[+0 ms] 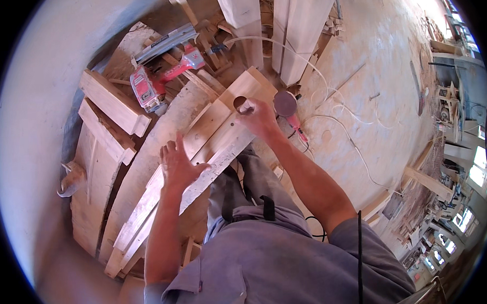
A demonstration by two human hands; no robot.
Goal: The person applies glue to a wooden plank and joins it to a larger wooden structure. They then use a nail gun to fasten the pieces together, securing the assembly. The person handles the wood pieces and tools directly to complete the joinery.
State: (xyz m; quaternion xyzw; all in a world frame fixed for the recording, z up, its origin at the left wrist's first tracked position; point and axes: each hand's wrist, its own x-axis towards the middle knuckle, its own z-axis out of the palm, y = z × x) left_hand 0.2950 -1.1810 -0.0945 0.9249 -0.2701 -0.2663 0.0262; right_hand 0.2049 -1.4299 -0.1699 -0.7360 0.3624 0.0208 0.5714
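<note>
Long pale wooden boards (211,148) lie side by side across the bench in front of me, running from lower left to upper right. Over their middle, my left hand (178,165) has its fingers spread and holds nothing. Farther along the boards, my right hand (258,119) is closed on a small brown rounded piece (239,102), which looks like sandpaper. Its exact form is partly hidden by my fingers. Just right of that hand, a red power sander (292,120) shows its dark round disc (285,104).
A red and grey nail gun (150,90) lies on the far left of the bench. Thick wooden pieces (113,103) rest by the left wall. Tall timber posts (298,37) stand ahead. A pale hose (355,140) winds over the dusty floor at right.
</note>
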